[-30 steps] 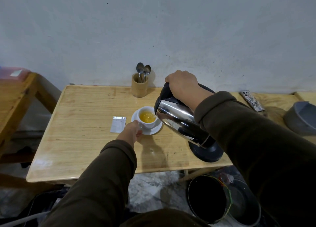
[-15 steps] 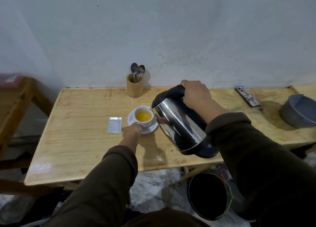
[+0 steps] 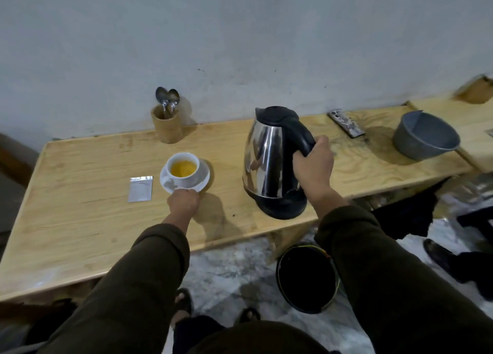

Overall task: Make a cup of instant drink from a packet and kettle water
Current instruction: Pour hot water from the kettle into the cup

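A white cup [image 3: 184,176] holding yellow liquid stands on a white saucer [image 3: 204,179] on the wooden table [image 3: 80,209]. My left hand [image 3: 183,202] grips the saucer's near rim. To the right a steel kettle [image 3: 269,159] with black lid and handle stands upright on its black base [image 3: 282,209]. My right hand [image 3: 313,164] is closed around the kettle handle. A silver packet [image 3: 140,189] lies flat left of the saucer.
A bamboo holder [image 3: 166,125] with spoons stands at the back by the wall. A phone [image 3: 346,123] and a grey bowl [image 3: 424,136] lie to the right. A black bucket [image 3: 306,277] sits on the floor under the table's front edge.
The kettle was tilted over the cup, pouring; it has swung back right and now stands upright on its base. My left hand stayed on the saucer.
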Action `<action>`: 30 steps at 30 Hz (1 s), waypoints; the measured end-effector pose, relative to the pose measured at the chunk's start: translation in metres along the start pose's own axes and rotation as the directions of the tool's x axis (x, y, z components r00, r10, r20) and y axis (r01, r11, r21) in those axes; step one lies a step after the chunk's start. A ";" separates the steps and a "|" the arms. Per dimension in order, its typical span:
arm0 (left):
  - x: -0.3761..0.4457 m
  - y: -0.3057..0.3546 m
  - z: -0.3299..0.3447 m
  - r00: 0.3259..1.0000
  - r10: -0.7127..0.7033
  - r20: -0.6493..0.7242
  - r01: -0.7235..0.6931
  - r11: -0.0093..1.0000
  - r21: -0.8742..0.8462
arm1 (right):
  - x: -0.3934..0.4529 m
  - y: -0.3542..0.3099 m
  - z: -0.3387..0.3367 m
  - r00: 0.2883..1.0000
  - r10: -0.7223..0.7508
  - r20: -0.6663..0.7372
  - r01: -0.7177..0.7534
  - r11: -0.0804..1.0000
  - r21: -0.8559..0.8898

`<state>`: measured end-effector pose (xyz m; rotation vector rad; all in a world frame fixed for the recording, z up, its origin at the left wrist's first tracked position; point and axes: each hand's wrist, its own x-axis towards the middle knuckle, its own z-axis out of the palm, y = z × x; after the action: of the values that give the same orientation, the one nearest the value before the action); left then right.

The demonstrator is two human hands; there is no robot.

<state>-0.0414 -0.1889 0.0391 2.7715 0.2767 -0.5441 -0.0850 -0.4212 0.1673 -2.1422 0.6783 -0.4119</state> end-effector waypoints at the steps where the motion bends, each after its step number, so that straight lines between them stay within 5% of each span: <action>1: -0.001 0.002 0.001 1.000 -0.001 0.005 0.001 1.000 0.009 | -0.004 0.007 -0.001 1.000 0.000 -0.017 0.000 1.000 0.016; 14: -0.005 0.010 0.009 0.997 -0.063 -0.046 0.059 0.995 -0.075 | -0.035 0.064 -0.010 0.988 -0.028 -0.149 0.031 0.999 0.019; 30: 0.005 -0.001 0.004 0.972 -0.228 0.061 0.225 0.818 -0.528 | -0.052 0.066 -0.015 0.988 -0.070 -0.136 0.057 0.994 -0.096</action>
<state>-0.0387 -0.1882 0.0336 2.2068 0.6603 -0.4308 -0.1555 -0.4325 0.1207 -2.2416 0.7211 -0.5795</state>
